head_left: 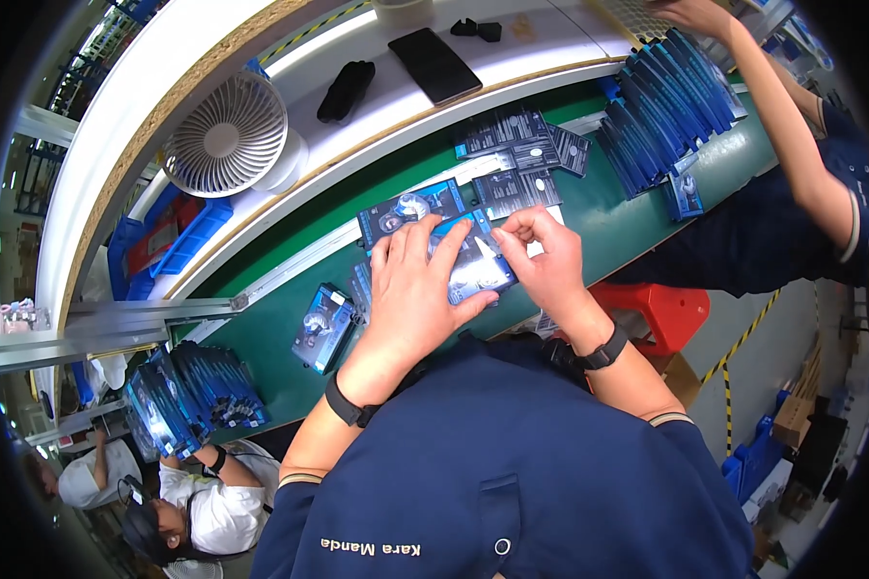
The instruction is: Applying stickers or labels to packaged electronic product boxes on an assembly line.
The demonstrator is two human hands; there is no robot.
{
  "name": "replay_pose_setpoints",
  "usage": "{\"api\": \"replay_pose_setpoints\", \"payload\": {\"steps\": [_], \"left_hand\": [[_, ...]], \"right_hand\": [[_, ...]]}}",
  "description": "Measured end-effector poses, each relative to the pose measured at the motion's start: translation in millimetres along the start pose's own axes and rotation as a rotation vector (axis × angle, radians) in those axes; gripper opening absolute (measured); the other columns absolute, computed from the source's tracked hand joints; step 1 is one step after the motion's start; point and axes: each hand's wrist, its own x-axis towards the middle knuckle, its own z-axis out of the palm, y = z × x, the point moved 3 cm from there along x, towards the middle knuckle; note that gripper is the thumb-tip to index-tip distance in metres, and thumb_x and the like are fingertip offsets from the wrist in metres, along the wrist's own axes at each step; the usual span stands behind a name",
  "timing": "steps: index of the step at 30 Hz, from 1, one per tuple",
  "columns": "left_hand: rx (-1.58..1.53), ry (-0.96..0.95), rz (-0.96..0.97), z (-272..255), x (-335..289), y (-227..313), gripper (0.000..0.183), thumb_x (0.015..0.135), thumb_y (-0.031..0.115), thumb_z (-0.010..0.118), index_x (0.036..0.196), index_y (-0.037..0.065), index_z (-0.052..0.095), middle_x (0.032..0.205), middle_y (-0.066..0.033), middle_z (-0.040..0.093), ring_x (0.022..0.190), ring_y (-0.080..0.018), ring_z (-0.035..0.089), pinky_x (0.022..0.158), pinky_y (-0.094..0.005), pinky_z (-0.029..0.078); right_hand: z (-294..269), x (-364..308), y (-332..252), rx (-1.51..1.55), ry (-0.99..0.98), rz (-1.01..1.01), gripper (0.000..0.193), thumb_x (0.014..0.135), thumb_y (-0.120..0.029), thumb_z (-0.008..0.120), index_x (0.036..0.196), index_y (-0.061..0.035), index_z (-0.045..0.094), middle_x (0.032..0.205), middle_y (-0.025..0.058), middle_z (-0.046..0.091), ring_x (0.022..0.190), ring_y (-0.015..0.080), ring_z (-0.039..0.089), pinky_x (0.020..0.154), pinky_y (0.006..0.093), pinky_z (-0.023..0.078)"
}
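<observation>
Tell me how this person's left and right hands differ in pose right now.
The left hand has its fingers spread, while the right hand has its fingers curled in. The left hand reaches across the shiny blue package from its left side; the right hand's thumb and forefinger come together near its right edge. Both hands are bare, each with a black band at the wrist.

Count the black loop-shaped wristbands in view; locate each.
3: a black wristband around the person's left forearm, another around the right forearm, one on the white-shirted co-worker at lower left. More may be hidden.
</observation>
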Motion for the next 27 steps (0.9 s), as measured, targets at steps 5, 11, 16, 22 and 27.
{"api": "replay_pose_setpoints", "payload": {"steps": [5,11,16,22,27], "left_hand": [[-0.004,0.014,-0.054,1.6,-6.2,-1.5,0.081,0.067,0.04,0.086,0.136,0.011,0.054,0.134,-0.0184,0.049,0.124,-0.0366,0.046,0.104,-0.0491,0.035],[-0.015,0.022,-0.043,0.2,-9.6,-7.3,0.08,0.067,0.039,0.086,0.136,0.011,0.054,0.136,-0.0197,0.048,0.124,-0.0381,0.045,0.106,-0.0502,0.034],[-0.022,0.035,0.001,1.0,-10.0,-7.2,0.076,0.07,0.041,0.084,0.134,0.011,0.055,0.135,-0.0208,0.047,0.125,-0.0385,0.045,0.106,-0.0532,0.032],[-0.041,0.033,-0.006,2.1,-11.5,-8.5,0.076,0.07,0.042,0.084,0.133,0.012,0.055,0.136,-0.0211,0.046,0.126,-0.039,0.044,0.108,-0.0545,0.03],[-0.032,0.031,-0.011,3.4,-11.7,-8.3,0.076,0.069,0.041,0.084,0.134,0.012,0.055,0.137,-0.0206,0.045,0.126,-0.039,0.044,0.108,-0.0548,0.03]], "right_hand": [[0.5,-8.1,-5.8,0.088,0.059,-0.004,0.012,0.086,0.0,0.072,0.089,-0.0008,0.061,0.079,0.0039,0.064,0.067,0.0076,0.06,0.06,0.023,0.049],[-5.7,11.6,-9.9,0.058,-0.029,0.026,0.012,0.087,0.001,0.071,0.092,-0.0006,0.06,0.079,0.0036,0.064,0.069,0.0071,0.063,0.063,0.022,0.051],[-2.3,12.7,-5.9,0.025,-0.074,0.107,0.014,0.085,0.002,0.072,0.09,-0.0007,0.059,0.078,0.0012,0.062,0.069,0.0051,0.058,0.062,0.0215,0.048],[-1.4,10.3,-5.5,-0.032,-0.084,0.082,0.013,0.087,0.0,0.071,0.09,-0.0011,0.059,0.072,0.0036,0.064,0.062,0.0061,0.062,0.056,0.0215,0.049],[0.4,7.3,-5.5,-0.018,-0.088,0.065,0.013,0.086,0.0,0.071,0.09,-0.0017,0.058,0.072,0.0038,0.064,0.061,0.0061,0.062,0.055,0.0217,0.049]]}}
